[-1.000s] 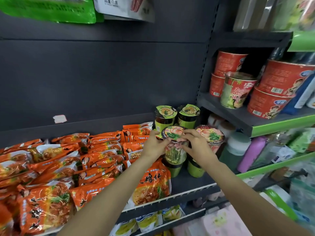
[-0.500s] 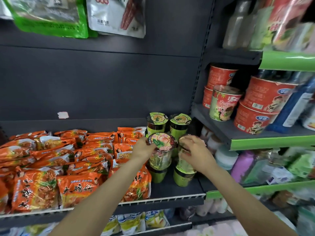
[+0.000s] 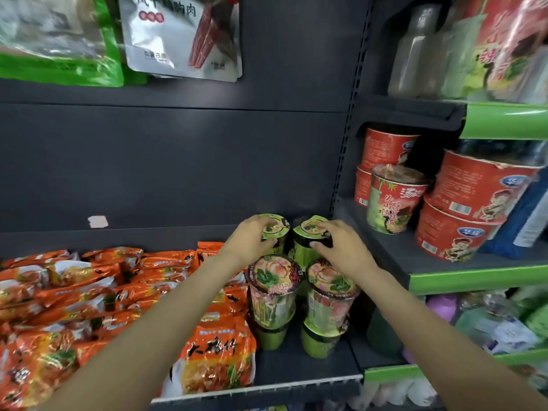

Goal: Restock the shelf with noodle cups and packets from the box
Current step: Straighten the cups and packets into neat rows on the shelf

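both hands moved from front cups to rear cups at frame centre: left hand (image 3: 250,240) grips rear left cup (image 3: 275,229); right hand (image 3: 341,247) grips rear right cup (image 3: 308,232).

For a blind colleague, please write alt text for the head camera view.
Both hands reach to the shelf's back: the left hand grips one green noodle cup, the right hand another. Two stacked cup pairs stand in front, orange noodle packets lie left.

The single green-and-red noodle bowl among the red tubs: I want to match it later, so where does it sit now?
In the head view it stands upright on the right-hand shelf, front left of the stacked red tubs.
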A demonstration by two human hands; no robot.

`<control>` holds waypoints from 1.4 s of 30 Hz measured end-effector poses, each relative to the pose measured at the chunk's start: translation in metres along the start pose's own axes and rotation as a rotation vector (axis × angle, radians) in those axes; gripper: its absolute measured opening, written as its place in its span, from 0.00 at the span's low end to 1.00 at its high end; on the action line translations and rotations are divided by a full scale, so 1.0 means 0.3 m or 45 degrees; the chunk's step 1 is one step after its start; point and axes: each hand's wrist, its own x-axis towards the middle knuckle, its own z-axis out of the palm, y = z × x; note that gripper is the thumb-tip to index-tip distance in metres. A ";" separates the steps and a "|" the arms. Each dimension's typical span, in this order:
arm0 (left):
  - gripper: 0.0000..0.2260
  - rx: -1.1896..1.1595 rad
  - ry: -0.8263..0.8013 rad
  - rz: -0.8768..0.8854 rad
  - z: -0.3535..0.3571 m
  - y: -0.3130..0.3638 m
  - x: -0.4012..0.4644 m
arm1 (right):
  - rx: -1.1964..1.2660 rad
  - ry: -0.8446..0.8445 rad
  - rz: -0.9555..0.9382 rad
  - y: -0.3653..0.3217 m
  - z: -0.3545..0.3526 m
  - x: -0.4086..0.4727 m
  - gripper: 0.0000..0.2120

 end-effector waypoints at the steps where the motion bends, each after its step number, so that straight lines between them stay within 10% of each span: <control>1: 0.20 0.037 -0.038 0.016 0.003 -0.014 0.035 | -0.024 -0.032 0.015 0.001 0.009 0.036 0.24; 11: 0.28 0.233 -0.445 0.093 0.065 -0.170 0.304 | -0.371 -0.497 0.046 0.059 0.149 0.325 0.42; 26: 0.24 0.488 -0.273 0.164 0.138 -0.202 0.325 | -0.839 -0.384 -0.093 0.161 0.193 0.349 0.38; 42: 0.24 0.238 -0.279 0.112 0.134 -0.206 0.291 | -0.049 -0.347 0.092 0.129 0.150 0.299 0.35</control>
